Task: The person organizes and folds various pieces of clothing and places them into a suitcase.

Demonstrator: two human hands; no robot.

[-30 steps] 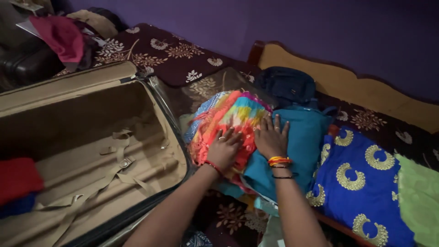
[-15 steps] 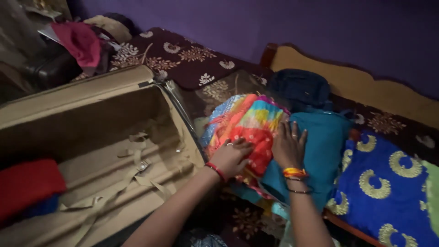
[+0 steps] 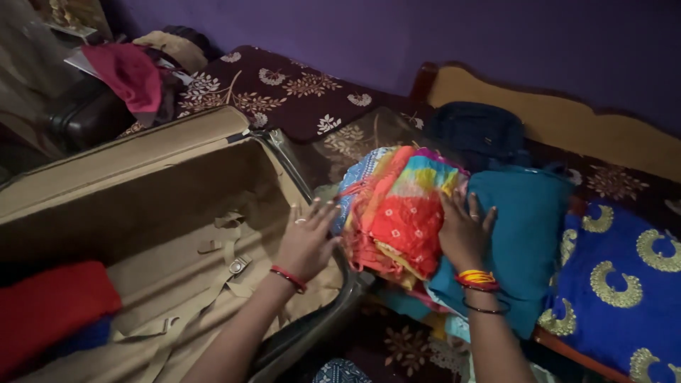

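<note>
A folded multicoloured cloth [image 3: 401, 206], orange, red, yellow and blue, lies on a teal folded garment [image 3: 521, 227] on the bed. My right hand [image 3: 464, 230] rests flat where the two meet, fingers spread. My left hand [image 3: 308, 241] is off the cloth, open with fingers apart, hovering over the right rim of an open tan suitcase [image 3: 177, 213]. Inside the suitcase, a red folded garment [image 3: 50, 305] lies at the left over something blue. Tan straps with a buckle [image 3: 237, 266] cross the lining.
A blue cloth with gold crescent motifs [image 3: 617, 269] lies at the right. A dark blue bag [image 3: 475, 131] sits by the wooden headboard [image 3: 567, 124]. A maroon floral bedspread [image 3: 284, 89] covers the bed. Red and other clothes [image 3: 131, 71] are piled at the far left.
My left hand has lifted off the multicoloured cloth and moved left over the suitcase rim. My right hand stays on the clothes. The view has shifted slightly.
</note>
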